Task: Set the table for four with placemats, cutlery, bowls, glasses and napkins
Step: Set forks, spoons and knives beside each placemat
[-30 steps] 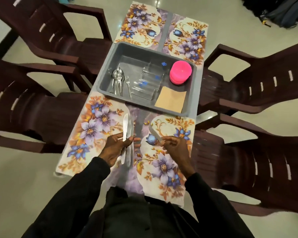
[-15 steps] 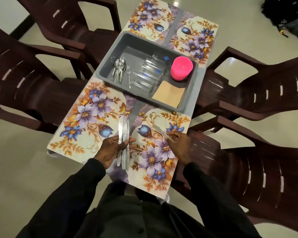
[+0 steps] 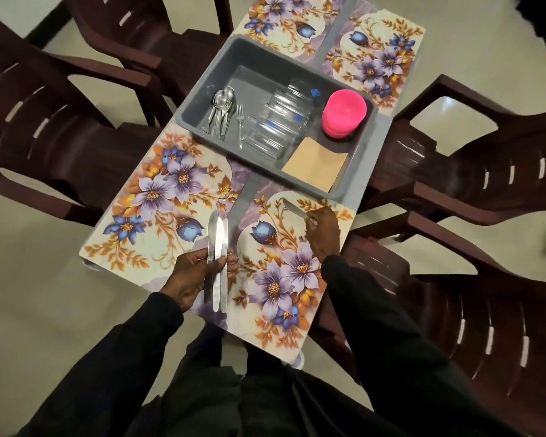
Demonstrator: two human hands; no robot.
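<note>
The left hand [image 3: 193,275] gripped a bundle of knives [image 3: 217,257]. The right hand [image 3: 323,230] pinched one knife [image 3: 292,208] over the near-right placemat [image 3: 275,279].

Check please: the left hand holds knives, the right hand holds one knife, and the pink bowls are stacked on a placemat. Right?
No. In the head view the pink bowls are stacked inside the grey tub instead. The left hand holds knives and the right hand one knife, as stated.

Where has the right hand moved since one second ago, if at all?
Yes. The right hand, pinching a knife, moved right across the placemat, away from its blue bud.
</note>
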